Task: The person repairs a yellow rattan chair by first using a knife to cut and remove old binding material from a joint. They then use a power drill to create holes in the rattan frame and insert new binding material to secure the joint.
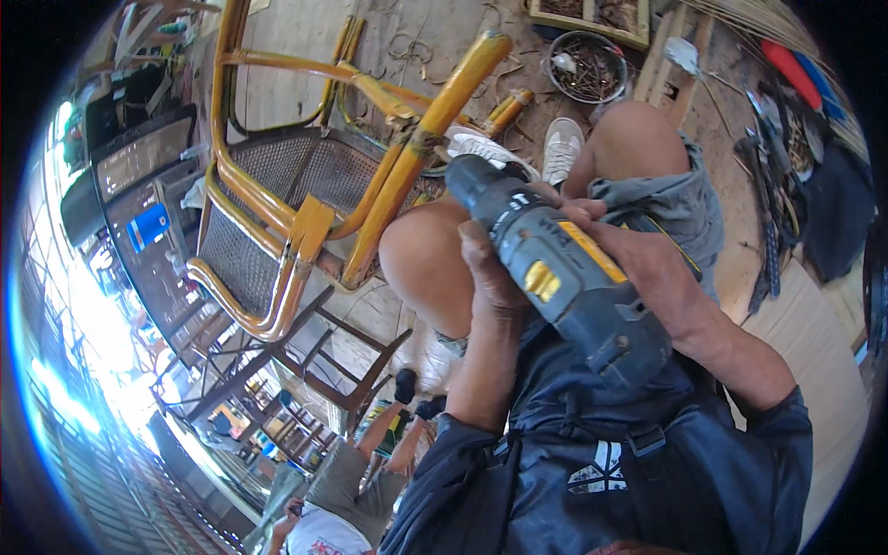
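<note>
Closed firmly around a chunky drill [578, 301], the left hand [497, 282] pressed its thumb along one flank while the right hand [580, 211] wrapped the opposite side farther forward (some of the fingers were hidden behind the body). The drill sat above the person's lap, between the bare knees, its blunt, rounded black nose angled up and to the left. Its casing was dark grey, scuffed plastic, with a yellow strip and a glossy gold-coloured patch.

Just beyond the left knee lay a chair [313, 227], tipped over, made of thick, shiny, honey-yellow poles bent into smooth curves, with a finely woven mesh panel [296, 171] stretched inside the frame. Thin curled strips [410, 48] were scattered over the flat floorboards near it. Past the pale shoes [562, 148] stood a round bowl [583, 98] with a heap of small brownish bits, near a wooden tray [587, 29]. To the right lay a jumble of dark tools [763, 199] and a smooth red object [791, 74].
</note>
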Motion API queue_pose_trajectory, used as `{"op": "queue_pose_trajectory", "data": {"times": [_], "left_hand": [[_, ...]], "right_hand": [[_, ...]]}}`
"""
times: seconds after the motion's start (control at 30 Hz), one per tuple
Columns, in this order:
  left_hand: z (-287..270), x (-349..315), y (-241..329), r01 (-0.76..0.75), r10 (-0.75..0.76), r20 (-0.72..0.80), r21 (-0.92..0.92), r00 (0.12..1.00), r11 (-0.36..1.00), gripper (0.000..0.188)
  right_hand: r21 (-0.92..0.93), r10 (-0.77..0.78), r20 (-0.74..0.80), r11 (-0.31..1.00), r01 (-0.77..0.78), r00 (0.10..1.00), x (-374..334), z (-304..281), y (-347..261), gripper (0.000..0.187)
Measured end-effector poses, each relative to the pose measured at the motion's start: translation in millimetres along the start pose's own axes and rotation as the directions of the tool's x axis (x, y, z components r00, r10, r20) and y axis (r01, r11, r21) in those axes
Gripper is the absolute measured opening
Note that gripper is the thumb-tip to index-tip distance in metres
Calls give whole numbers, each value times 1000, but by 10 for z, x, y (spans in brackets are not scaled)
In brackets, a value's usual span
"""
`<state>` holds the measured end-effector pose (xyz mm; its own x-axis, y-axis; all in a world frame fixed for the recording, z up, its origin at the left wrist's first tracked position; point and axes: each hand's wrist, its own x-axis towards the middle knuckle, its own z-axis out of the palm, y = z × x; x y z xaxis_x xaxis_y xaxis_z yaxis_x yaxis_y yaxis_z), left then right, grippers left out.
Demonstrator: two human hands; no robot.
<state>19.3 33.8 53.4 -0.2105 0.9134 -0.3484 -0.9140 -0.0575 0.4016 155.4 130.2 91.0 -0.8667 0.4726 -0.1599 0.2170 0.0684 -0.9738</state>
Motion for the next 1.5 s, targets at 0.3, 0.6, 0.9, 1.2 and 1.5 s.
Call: {"op": "queue_pose_trajectory", "data": {"times": [0.3, 0.6, 0.9, 1.2, 1.5], "left_hand": [[-19, 48, 71, 42, -40, 25, -54, 999, 998, 87], [44, 83, 86, -2, 2, -9, -5, 1000, 1000, 92], [6, 75, 65, -1, 1, -14, -38, 1000, 999, 94], [10, 94, 24, -74, 77, -29, 90, 997, 993, 107], [-64, 113, 56, 46, -43, 21, -183, 999, 982, 89]], "right_hand": [[-45, 148, 35, 988, -147, 988, 33, 32, -9, 37], [-45, 170, 86, 985, -167, 982, 144, -65, -169, 31], [-106, 224, 91, 971, -214, 970, 128, -12, -223, 33], [-119, 212, 58, 972, -204, 976, 112, 36, -158, 32], [-28, 219, 29, 975, -218, 975, 56, 88, -76, 32]]}}
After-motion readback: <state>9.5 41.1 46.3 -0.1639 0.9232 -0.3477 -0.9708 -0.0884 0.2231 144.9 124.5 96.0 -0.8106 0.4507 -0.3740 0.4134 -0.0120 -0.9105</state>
